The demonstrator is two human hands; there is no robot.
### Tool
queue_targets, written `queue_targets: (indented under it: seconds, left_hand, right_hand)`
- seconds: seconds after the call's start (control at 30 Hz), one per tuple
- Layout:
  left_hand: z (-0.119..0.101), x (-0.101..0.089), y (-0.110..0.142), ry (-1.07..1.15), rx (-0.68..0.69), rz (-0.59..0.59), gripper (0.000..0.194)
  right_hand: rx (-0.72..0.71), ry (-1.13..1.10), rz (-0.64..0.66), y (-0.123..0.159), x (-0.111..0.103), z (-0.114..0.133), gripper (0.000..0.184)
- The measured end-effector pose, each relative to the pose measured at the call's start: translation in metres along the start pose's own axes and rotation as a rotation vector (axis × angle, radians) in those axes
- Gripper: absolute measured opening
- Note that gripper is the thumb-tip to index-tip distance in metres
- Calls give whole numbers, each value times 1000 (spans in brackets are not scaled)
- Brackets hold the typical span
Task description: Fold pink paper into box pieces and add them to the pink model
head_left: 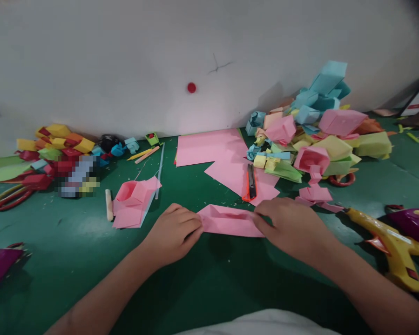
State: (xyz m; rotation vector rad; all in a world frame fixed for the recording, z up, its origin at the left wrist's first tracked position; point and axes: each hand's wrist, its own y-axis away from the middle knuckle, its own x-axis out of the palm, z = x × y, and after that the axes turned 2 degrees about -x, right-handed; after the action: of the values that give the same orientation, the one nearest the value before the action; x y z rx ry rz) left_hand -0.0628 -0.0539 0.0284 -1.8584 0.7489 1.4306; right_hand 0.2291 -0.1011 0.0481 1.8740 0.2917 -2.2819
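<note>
Between my two hands is a folded piece of pink paper [232, 225], long and low, with a raised fold along its top. My left hand [176, 230] pinches its left end between thumb and fingers. At the opposite end, my right hand [289, 225] grips the paper the same way. Just beyond it, an orange and black box cutter [251, 181] rests on loose pink sheets [226, 179]. Left of my left hand lies a pink folded paper box [134, 193] on more pink paper.
A heap of folded paper boxes [335, 121] stands at the back right, a smaller colourful pile [61, 142] at the back left. A yellow glue gun [387, 242] lies near my right forearm. Scissors [14, 197] and a purple tool [2, 265] are at left. A white wall [125, 60] rises behind.
</note>
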Motion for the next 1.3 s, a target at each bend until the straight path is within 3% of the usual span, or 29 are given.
queue_targets:
  seconds: [0.1, 0.23, 0.4, 0.57, 0.7, 0.8, 0.97, 1.03, 1.2, 1.3]
  left_hand:
    - [0, 2, -1, 42, -45, -98, 25]
    - [3, 7, -3, 160, -164, -152, 16]
    - [2, 9, -5, 276, -146, 2, 31]
    - [-3, 2, -6, 375, -174, 133, 38]
    - [-6, -2, -8, 389, -221, 176, 31]
    - [-5, 0, -9, 388, -222, 118, 21]
    - [1, 4, -7, 425, -274, 14, 13]
    - [1, 3, -6, 420, -244, 0, 16]
    - [-11, -3, -3, 325, -150, -85, 50]
    - [-17, 1, -4, 226, -117, -79, 38]
  right_hand:
    - [16, -114, -98, -8, 8, 3, 26]
    - [-30, -173, -63, -10, 22, 10, 21]
    - [-133, -180, 27, 0, 31, 22, 28]
    - [-126, -238, 103, 7, 29, 28, 65]
    - [-114, -312, 224, 9, 21, 27, 75]
    - [-157, -306, 208, 11, 18, 26, 68]
    - [-167, -393, 168, 9, 20, 30, 17]
    - [-148, -458, 145, 6, 22, 31, 5]
    - [-193, -511, 14, 3, 25, 32, 18]
    - [-288, -535, -34, 4, 28, 32, 24]
